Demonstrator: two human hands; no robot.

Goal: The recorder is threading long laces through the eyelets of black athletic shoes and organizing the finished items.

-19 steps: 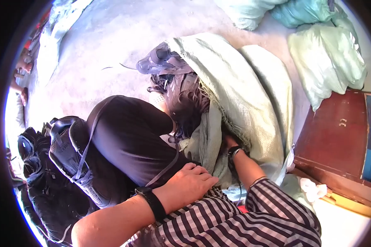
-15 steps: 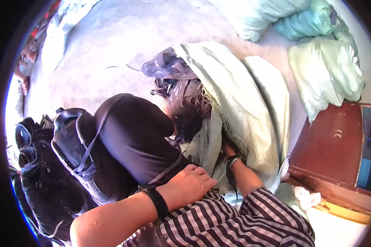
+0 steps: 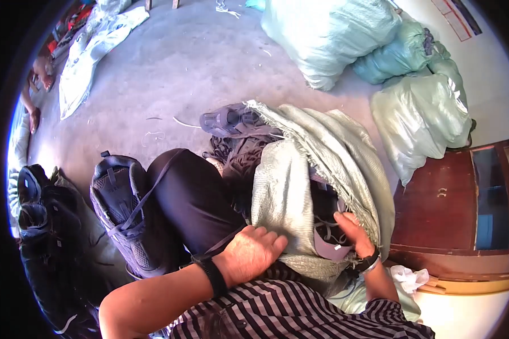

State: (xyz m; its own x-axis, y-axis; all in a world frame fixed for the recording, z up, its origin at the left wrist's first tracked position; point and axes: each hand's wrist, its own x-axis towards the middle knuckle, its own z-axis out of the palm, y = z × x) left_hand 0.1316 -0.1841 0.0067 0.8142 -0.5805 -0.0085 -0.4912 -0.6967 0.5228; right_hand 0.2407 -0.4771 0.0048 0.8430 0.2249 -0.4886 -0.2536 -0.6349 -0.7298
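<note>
At open sack (image 3: 283, 192), R hand (image 3: 355, 233) half-curled agst shoe (image 3: 329, 248), L hand (image 3: 251, 254) curled; both grips unclr

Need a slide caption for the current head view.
Right hand at a mauve-and-black shoe in the open mouth of a pale woven sack, left hand at its edge.

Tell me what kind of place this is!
Maybe a shoe storeroom or workroom: stuffed sacks sit on the concrete floor, a laced sneaker is at left, and another shoe shows inside an open woven sack.
</note>
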